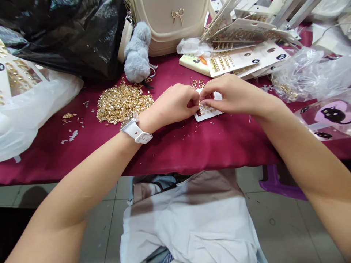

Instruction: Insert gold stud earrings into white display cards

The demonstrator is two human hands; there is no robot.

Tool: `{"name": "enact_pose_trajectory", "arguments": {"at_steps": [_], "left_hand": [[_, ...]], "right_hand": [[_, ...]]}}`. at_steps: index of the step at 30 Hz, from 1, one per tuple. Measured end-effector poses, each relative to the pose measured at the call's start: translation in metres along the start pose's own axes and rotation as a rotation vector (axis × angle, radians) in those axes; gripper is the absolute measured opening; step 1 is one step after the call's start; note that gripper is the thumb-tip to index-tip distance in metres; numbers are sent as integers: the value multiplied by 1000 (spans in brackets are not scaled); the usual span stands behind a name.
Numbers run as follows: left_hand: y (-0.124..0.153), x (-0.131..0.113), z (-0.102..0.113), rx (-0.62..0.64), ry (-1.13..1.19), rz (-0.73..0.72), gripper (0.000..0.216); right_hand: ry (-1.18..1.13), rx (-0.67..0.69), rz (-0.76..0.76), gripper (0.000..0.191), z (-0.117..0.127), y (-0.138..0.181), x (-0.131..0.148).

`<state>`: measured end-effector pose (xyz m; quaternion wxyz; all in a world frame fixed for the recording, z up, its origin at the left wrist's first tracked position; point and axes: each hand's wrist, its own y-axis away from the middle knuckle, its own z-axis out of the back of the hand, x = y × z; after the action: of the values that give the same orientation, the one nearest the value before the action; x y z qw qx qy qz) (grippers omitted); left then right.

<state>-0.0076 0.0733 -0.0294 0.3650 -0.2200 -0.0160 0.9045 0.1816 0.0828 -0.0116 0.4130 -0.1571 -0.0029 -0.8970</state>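
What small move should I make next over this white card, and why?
Probably steady the white card with your left hand while your right hand works on it: both hands meet over it, and it sits on soft maroon cloth with gold pieces on it.

A jewellery workshop — heaped gold findings [123,104], jewellery cards [246,58], maroon-clothed table [192,153], tiled floor [274,219]

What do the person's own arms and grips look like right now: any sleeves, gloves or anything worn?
The left arm and right arm are bare, with no sleeves showing. The left grip and right grip wear no gloves. The left wrist carries a white-strapped watch with a squarish face.
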Motion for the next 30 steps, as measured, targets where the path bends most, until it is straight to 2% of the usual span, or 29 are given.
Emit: {"name": "enact_pose_trajectory", "arguments": {"at_steps": [12,17,20,23,25,30], "left_hand": [[1,-4,1,14,-23,24,13],[3,-3,-1,-7,-63,-1,15],[5,0,0,-13,-94,-24,16],[5,2,0,-16,-108,-30,17],[5,3,0,-18,-104,-24,18],[6,0,1,-1,-135,15,18]], "right_hand": [[-75,23,-48,19,5,1,0],[71,-108,-212,20,28,18,6],[138,-120,-369,21,42,35,2],[187,-41,-533,20,48,51,-12],[192,57,-569,20,48,59,-23],[237,203,-698,22,48,69,-39]]}}
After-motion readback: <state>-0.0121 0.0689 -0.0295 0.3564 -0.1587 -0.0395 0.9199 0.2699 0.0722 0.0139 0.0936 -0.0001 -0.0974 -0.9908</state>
